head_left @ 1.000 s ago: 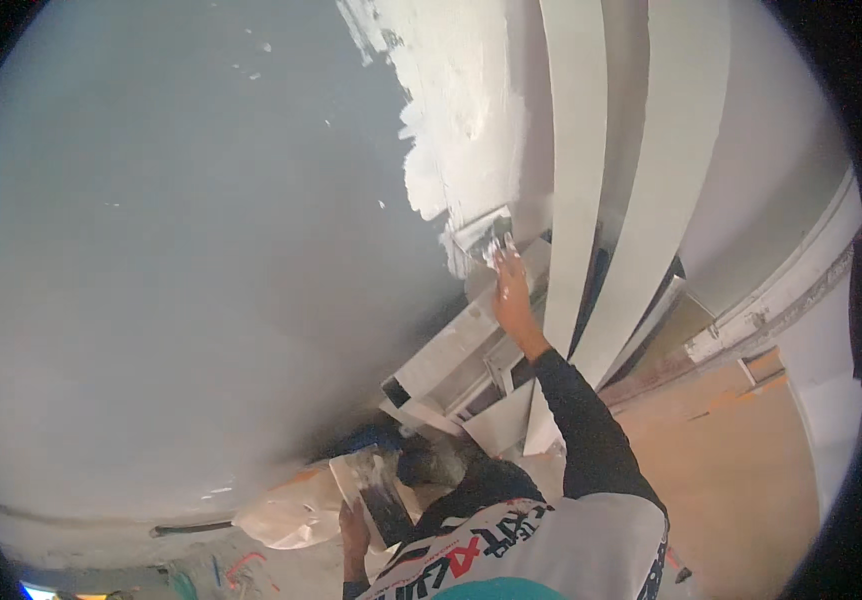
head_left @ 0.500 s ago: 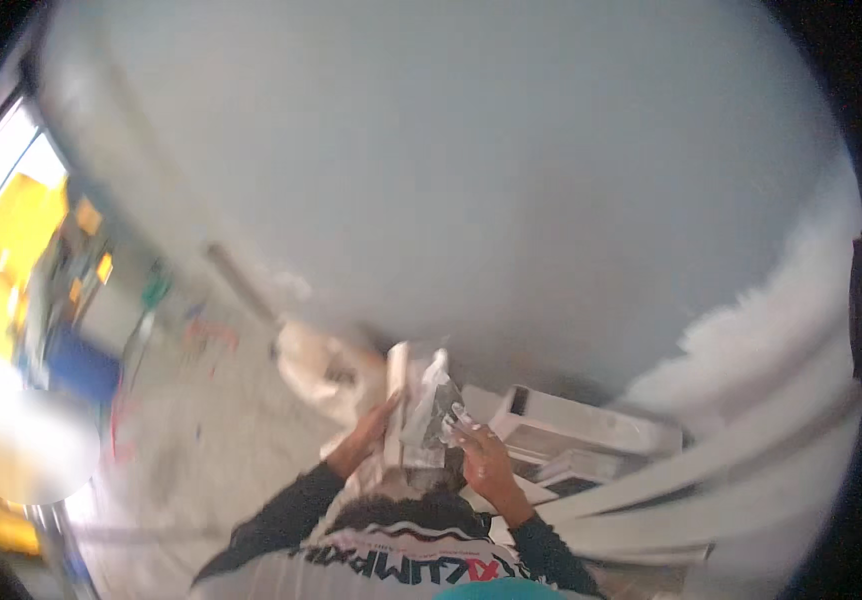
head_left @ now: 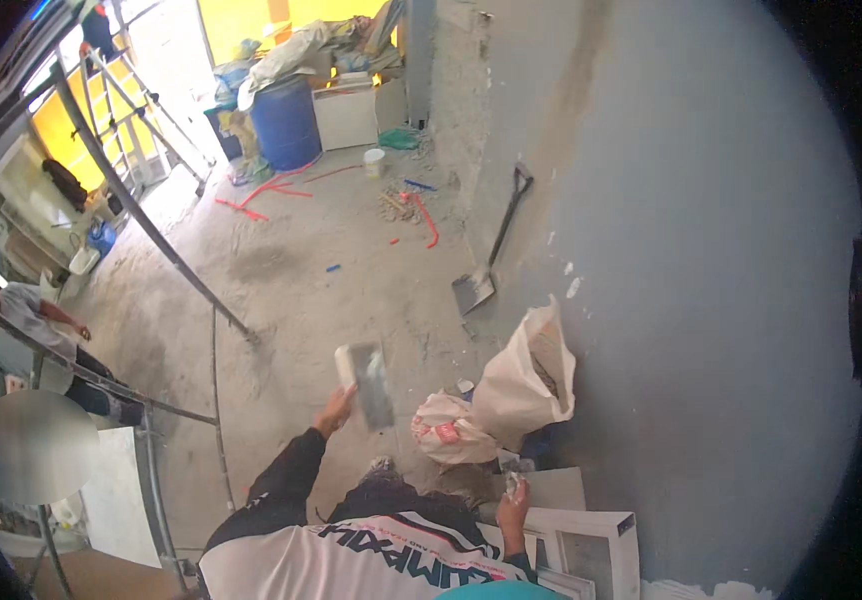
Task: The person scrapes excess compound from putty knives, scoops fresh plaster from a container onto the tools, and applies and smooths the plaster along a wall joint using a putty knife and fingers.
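My left hand (head_left: 335, 411) is closed around the side of a rectangular plastering tool (head_left: 365, 384), which has a pale edge and a grey, slightly blurred face. It is held out over the concrete floor, left of the sacks. Lower right, my right hand (head_left: 514, 503) grips a small putty knife (head_left: 513, 466) smeared with white. That blade is by the foot of an open white sack (head_left: 526, 385) of greyish material. A second, smaller white sack (head_left: 448, 428) stands to its left.
A shovel (head_left: 492, 245) leans on the grey wall (head_left: 691, 300). White frames (head_left: 571, 535) lie low on the right. Scaffold poles (head_left: 141, 215) cross the left, where another person (head_left: 36, 325) is. Farther off are a blue barrel (head_left: 285, 125), a ladder (head_left: 121, 110) and red strips (head_left: 269, 188).
My view has swung left from the wall to the room. My hands, together before, are now apart: the plastering tool is out to the left, the putty knife near the sacks.
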A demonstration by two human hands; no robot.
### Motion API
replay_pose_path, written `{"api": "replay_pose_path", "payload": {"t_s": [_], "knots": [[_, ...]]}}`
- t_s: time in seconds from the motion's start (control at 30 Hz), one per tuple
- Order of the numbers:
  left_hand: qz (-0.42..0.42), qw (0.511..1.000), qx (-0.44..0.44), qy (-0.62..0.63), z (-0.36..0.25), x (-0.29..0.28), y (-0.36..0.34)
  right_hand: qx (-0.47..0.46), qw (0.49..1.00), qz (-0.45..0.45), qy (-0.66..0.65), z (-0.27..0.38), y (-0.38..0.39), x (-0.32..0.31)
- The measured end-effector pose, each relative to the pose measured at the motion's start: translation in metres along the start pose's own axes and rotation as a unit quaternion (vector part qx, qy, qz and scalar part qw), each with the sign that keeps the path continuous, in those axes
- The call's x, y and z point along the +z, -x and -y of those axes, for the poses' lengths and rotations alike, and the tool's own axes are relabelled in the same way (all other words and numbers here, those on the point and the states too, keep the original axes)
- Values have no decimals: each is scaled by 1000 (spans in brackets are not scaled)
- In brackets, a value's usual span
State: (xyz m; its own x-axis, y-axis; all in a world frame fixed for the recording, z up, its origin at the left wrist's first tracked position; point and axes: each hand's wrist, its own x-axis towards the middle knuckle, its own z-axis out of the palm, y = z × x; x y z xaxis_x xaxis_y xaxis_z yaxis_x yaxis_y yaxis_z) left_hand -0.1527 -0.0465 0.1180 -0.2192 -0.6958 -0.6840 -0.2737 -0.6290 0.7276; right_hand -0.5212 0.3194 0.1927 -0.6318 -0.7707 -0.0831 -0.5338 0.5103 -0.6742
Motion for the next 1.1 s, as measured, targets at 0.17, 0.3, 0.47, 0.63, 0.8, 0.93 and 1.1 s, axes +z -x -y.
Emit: {"api": "replay_pose_path", "payload": {"t_s": [0.17, 0.3, 0.47, 0.63, 0.8, 0.93, 1.1], "knots": [[-120, 931, 1, -345, 300, -167, 38, 68, 992, 110, 5, -23, -11, 101], [-173, 953, -195, -155, 366, -177, 115, 201, 975, 53, 74, -88, 38, 135], [-202, 942, -28, -268, 402, -189, 163, 183, 921, 264, 220, -78, 44, 160], [-189, 956, -80, -209, 390, -192, 149, 71, 862, 406, 294, -35, -15, 180], [-238, 967, -61, -75, 345, -195, 132, -88, 800, 469, 364, 9, -114, 237], [-244, 968, -46, -49, 314, -195, 107, -98, 907, 286, 293, 27, -200, 300], [-290, 954, -75, 0, 307, -175, 135, 57, 914, 387, 112, 146, -262, 328]]}}
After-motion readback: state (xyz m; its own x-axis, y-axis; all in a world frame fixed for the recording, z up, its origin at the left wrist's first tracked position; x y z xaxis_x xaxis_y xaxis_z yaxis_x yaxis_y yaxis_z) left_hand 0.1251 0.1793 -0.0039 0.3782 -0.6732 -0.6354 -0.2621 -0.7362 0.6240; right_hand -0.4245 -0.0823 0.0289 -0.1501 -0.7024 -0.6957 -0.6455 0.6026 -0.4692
